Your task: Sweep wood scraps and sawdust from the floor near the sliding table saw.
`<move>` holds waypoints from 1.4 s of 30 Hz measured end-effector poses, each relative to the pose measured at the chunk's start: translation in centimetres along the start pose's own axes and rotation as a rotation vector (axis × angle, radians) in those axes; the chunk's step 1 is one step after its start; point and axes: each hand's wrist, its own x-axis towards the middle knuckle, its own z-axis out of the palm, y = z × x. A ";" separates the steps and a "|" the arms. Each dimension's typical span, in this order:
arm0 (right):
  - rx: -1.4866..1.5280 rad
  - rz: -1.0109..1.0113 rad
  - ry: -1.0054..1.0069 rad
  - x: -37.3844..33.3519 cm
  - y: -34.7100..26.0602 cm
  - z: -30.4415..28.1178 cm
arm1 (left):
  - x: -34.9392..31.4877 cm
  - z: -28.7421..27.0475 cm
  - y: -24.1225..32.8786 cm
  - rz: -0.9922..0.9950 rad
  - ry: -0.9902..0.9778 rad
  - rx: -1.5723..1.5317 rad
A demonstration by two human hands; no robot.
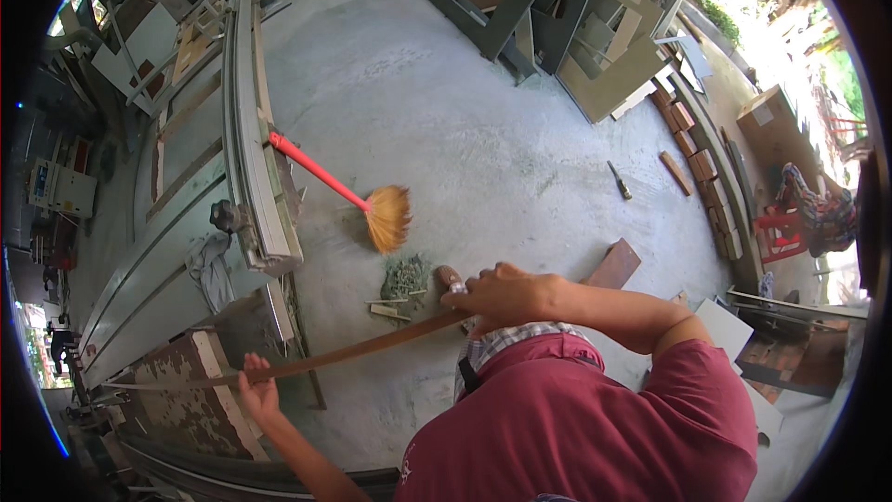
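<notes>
A long, thin brown wooden strip [372,344] runs slantwise across in front of my body, from near my waist out to the lower left. Its near right end is in my right hand [502,296], fingers closed over it from above. Farther along, my left hand [260,389] is turned palm up with its fingers bent around the strip. The strip's far end reaches past my left hand over a board with peeling paint [177,390].
A broom [388,218] with a red handle lies beside a long metal rail [246,112]. Debris [404,276] is heaped near my foot. A screwdriver [620,181], a brown board [613,265] and a row of bricks [701,165] are to the right. Panels [609,74] lean at the back.
</notes>
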 end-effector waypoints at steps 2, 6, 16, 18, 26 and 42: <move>-0.055 0.096 0.167 -2.2 0.7 1.2 | -2.3 1.1 -3.7 -0.032 0.024 -0.007; -0.005 0.181 0.145 -5.5 2.1 2.9 | -7.0 3.7 -10.4 -0.135 0.039 -0.014; 0.045 0.437 0.243 -15.1 9.6 5.0 | -14.5 7.5 -21.9 -0.266 -0.047 -0.007; 0.039 0.480 0.223 -17.0 11.1 5.3 | -14.9 7.5 -23.7 -0.304 -0.076 -0.042; 0.024 0.507 0.176 -24.3 18.8 5.9 | -12.9 5.6 -23.4 -0.036 0.157 -0.065; -0.125 0.402 0.027 -32.4 31.7 8.3 | -14.9 6.7 -33.4 0.046 -0.014 -0.329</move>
